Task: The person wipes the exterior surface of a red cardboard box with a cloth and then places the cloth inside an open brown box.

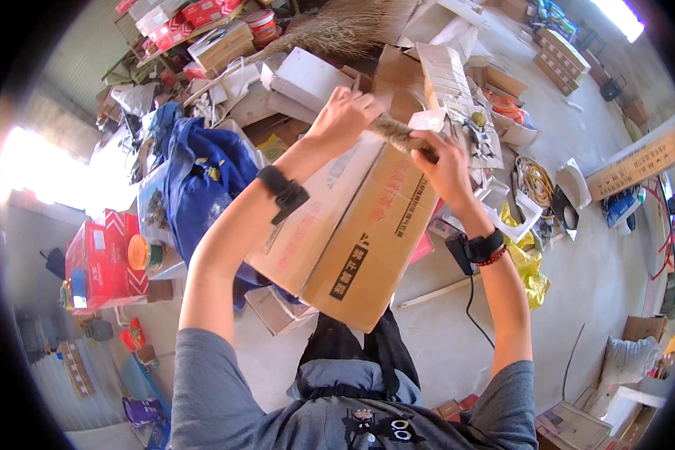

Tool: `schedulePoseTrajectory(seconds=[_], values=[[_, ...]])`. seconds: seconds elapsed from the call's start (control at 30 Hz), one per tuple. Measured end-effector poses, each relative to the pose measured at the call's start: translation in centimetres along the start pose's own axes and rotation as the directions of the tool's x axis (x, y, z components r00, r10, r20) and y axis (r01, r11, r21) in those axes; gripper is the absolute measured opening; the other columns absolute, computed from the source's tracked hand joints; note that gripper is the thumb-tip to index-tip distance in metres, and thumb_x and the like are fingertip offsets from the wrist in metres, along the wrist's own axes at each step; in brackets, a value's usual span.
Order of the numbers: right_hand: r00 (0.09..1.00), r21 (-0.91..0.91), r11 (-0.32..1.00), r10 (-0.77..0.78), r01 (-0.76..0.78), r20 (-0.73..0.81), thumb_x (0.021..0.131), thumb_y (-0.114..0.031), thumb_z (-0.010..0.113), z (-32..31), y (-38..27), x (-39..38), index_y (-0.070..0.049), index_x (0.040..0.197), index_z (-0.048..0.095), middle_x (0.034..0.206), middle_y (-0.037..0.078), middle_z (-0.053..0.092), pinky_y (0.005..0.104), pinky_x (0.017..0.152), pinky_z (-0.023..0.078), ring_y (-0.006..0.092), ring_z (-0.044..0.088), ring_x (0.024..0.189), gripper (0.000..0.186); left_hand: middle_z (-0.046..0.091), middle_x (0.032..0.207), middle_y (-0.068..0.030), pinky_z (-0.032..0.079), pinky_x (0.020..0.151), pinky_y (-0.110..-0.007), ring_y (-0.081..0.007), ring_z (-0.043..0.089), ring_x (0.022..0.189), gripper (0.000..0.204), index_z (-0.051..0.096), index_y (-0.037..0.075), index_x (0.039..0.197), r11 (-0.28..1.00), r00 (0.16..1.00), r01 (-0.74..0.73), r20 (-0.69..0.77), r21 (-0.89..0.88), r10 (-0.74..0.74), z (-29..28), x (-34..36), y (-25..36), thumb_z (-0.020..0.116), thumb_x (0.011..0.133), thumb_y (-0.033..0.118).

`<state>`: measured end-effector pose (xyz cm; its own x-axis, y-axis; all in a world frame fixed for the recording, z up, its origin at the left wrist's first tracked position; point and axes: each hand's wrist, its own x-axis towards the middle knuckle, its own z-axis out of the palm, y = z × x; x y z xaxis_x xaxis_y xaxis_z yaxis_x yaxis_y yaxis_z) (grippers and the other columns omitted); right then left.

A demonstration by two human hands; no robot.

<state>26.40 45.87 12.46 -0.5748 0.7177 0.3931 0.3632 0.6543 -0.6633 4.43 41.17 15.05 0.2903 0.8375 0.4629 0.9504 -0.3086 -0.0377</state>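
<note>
Lighting: bright, diffuse overall. Glare: white light patch, burned out at nine o'clock; smaller white panel at two. Shadows: soft; floor evenly lit at five, trousers rendered near-black at six. Blur: slight, shown at left hand and fibrous bundle, twelve to one. Distortion: edges bowed rimward; corners lost to black; purple fringing seen at nine.

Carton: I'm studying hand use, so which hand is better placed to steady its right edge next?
Probably the right hand: it is nearer that edge of the carton, while the left hand is farther left. Both are at the bundle, though, so the right would first need to let go.
</note>
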Motion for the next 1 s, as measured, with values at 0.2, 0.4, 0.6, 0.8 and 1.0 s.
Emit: schedulePoseTrajectory(seconds=[0.2, 0.4, 0.6, 0.8, 1.0], values=[[0.889, -0.272, 0.846, -0.434, 0.459, 0.148, 0.074, -0.011, 0.061, 7.8, -5.0, -2.4, -0.010, 0.096, 0.065, 0.091, 0.010, 0.053, 0.0381, 0.083, 0.043, 0.0273, 0.050, 0.090, 0.022, 0.048, 0.080, -0.0085, 0.043, 0.070, -0.038, -0.0275, 0.052, 0.079, 0.019, 0.049, 0.006, 0.080, 0.981, 0.996, 0.072, 0.071, -0.181, -0.060, -3.9, -12.1, -2.8, 0.062, 0.066, 0.004], [0.820, -0.238, 0.785, -0.537, 0.572, 0.199, 0.075, -0.008, 0.057, 13.9, -7.8, -6.2, -0.010, 0.097, 0.066, 0.103, 0.008, 0.052, 0.0349, 0.086, 0.042, 0.0249, 0.049, 0.096, 0.024, 0.051, 0.094, -0.0060, 0.034, 0.089, -0.039, -0.0189, 0.054, 0.092, 0.027, 0.054, 0.009, 0.092, 0.991, 0.984, 0.106, 0.136, 0.084, -0.117, -2.4, -22.5, -1.9, 0.064, 0.068, 0.012], [0.844, -0.216, 0.823, -0.475, 0.526, 0.249, 0.070, -0.007, 0.062, 14.2, -8.7, -8.9, -0.011, 0.115, 0.058, 0.103, 0.008, 0.053, 0.0374, 0.087, 0.040, 0.0238, 0.051, 0.094, 0.045, 0.050, 0.104, -0.0025, 0.031, 0.097, -0.041, -0.0167, 0.051, 0.101, 0.031, 0.055, 0.012, 0.100, 0.994, 0.985, 0.052, 0.160, 0.097, -0.068, -1.3, -25.6, -2.3, 0.064, 0.070, 0.015], [0.846, -0.193, 0.839, -0.446, 0.509, 0.290, 0.076, -0.010, 0.062, 13.3, -10.8, -8.4, -0.004, 0.107, 0.057, 0.104, 0.008, 0.055, 0.0373, 0.084, 0.042, 0.0236, 0.052, 0.095, 0.032, 0.049, 0.117, -0.0062, 0.037, 0.095, -0.039, -0.0240, 0.048, 0.109, 0.039, 0.057, 0.016, 0.107, 0.986, 0.997, 0.021, 0.071, -0.168, -0.010, -2.5, -26.7, -2.7, 0.066, 0.069, 0.014], [0.856, 0.159, 0.944, -0.328, 0.288, 0.400, 0.075, -0.010, 0.065, 15.4, -10.5, -6.8, -0.010, 0.107, 0.058, 0.113, 0.011, 0.052, 0.0387, 0.090, 0.041, 0.0304, 0.050, 0.104, 0.033, 0.049, 0.117, -0.0074, 0.036, 0.098, -0.041, -0.0261, 0.046, 0.113, 0.048, 0.056, 0.020, 0.114, 0.973, 0.992, -0.045, 0.108, -0.229, 0.071, -2.9, -26.6, -3.9, 0.069, 0.068, 0.016]])
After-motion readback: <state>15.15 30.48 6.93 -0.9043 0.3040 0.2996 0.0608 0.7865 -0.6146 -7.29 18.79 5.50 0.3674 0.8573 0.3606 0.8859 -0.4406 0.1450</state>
